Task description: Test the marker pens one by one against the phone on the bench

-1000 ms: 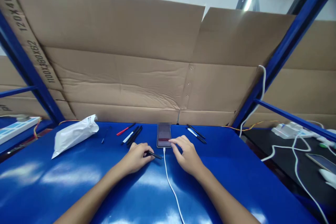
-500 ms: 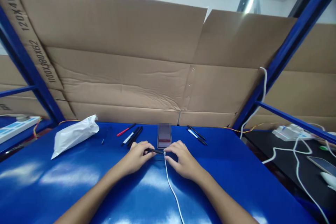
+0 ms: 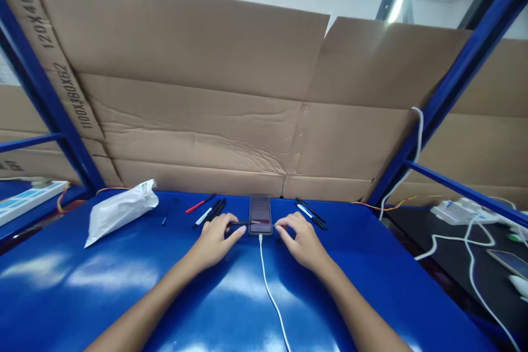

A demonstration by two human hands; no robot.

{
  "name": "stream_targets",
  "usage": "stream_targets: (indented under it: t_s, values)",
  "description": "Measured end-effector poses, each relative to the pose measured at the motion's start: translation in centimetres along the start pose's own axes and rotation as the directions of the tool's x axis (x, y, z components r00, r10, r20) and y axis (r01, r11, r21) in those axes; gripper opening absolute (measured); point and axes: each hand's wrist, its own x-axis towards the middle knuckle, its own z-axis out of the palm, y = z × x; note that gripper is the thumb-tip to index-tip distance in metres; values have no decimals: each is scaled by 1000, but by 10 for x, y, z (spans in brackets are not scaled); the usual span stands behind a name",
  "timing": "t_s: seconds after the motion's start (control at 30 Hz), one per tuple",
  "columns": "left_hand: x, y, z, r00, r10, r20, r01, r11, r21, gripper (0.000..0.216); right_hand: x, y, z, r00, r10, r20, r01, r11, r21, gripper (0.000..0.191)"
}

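My left hand [image 3: 214, 239] holds a dark pen [image 3: 244, 224] that points right, its far end over the lower part of a phone [image 3: 260, 210]. The thumb stretches out below the pen. To the right of the phone, my right hand [image 3: 300, 237] has its thumb and index finger pinched close together; whatever may be between them is too small to make out. A white cable [image 3: 267, 289] runs from the phone's bottom edge toward me, its plug touching or just at that edge.
Several pens [image 3: 210, 213] lie left of the phone, a red pen [image 3: 200, 203] among them. More pens [image 3: 311, 213] lie to its right. A white bag [image 3: 119, 214] sits at the left on the blue table [image 3: 136, 297]. Cardboard [image 3: 206, 126] stands behind.
My right hand has come off the cable's plug and moved right. My left hand has shifted slightly, and the pen has moved up from the plug to over the phone.
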Motion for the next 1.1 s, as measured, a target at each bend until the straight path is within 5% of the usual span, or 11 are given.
stream_targets:
  t_s: [0.63,1.1]
  values:
    - [2,-2,-3,1000,13,21,-11,998,-61,39,1,4,-3,1000,-17,23,17,1000,-1,17]
    - [-8,11,-1,955,260,142,-255,965,-52,34,-6,-15,12,990,-45,137,40,999,34,14]
